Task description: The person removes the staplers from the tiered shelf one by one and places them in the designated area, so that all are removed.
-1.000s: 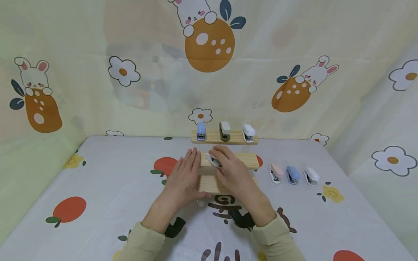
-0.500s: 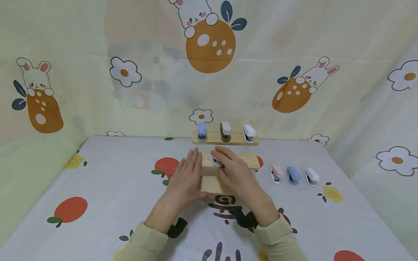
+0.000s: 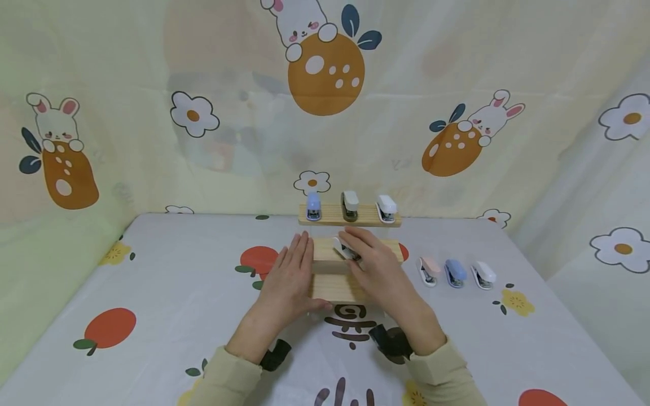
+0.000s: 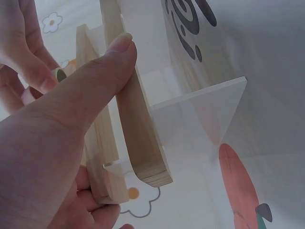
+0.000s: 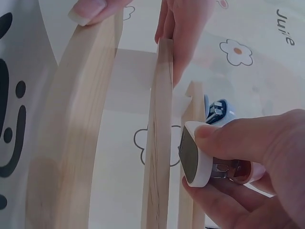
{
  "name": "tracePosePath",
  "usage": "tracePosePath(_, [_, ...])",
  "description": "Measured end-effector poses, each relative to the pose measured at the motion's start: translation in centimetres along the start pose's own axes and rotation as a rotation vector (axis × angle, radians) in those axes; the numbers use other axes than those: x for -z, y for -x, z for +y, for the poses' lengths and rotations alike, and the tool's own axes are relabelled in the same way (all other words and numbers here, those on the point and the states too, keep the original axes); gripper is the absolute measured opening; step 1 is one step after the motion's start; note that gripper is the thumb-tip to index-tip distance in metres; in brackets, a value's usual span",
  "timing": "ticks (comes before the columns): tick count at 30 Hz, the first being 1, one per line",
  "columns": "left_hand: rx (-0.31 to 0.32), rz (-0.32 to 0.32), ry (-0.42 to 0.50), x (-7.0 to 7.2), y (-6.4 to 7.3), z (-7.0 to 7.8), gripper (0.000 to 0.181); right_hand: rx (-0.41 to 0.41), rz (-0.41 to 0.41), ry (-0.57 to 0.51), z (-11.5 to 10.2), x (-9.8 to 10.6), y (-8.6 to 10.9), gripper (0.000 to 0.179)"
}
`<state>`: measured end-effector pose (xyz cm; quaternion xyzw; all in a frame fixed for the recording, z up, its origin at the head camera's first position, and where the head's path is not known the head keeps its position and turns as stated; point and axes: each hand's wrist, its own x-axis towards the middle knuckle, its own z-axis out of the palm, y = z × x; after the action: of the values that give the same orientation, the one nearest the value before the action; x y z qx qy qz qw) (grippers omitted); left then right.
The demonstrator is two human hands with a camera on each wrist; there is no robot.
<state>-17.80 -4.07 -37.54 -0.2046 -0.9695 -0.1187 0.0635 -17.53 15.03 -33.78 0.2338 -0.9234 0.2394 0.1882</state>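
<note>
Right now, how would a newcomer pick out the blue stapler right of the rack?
Find the wooden rack near the head view's centre. To its right, on the tablecloth, a pink stapler, blue stapler and white stapler form a row. It's the middle one, the row's only blue; the blue lookalike sits on the rack's back plank.

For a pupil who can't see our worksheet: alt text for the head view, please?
A person's right hand holds a mini stapler at the middle tier of a three-tier wooden rack, the left hand against its left end. Blue, grey and white staplers stand on the back tier; pink, blue and white ones on the tablecloth at right.
</note>
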Motion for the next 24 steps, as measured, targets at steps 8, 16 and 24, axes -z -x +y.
tracePosePath(8, [-0.01, 0.015, 0.002, 0.0, 0.0, 0.0, 0.133, 0.046, 0.049, 0.003, 0.7, 0.5, 0.4, 0.054])
tracePosePath(16, [-0.011, 0.022, -0.004, -0.1, 0.0, -0.1, 0.133, 0.078, 0.093, -0.002, 1.4, 1.2, 1.0, 0.053])
tracePosePath(24, [-0.01, 0.025, -0.006, -0.1, 0.0, -0.1, 0.133, 0.075, 0.114, 0.013, 2.2, 2.0, 1.9, 0.054])
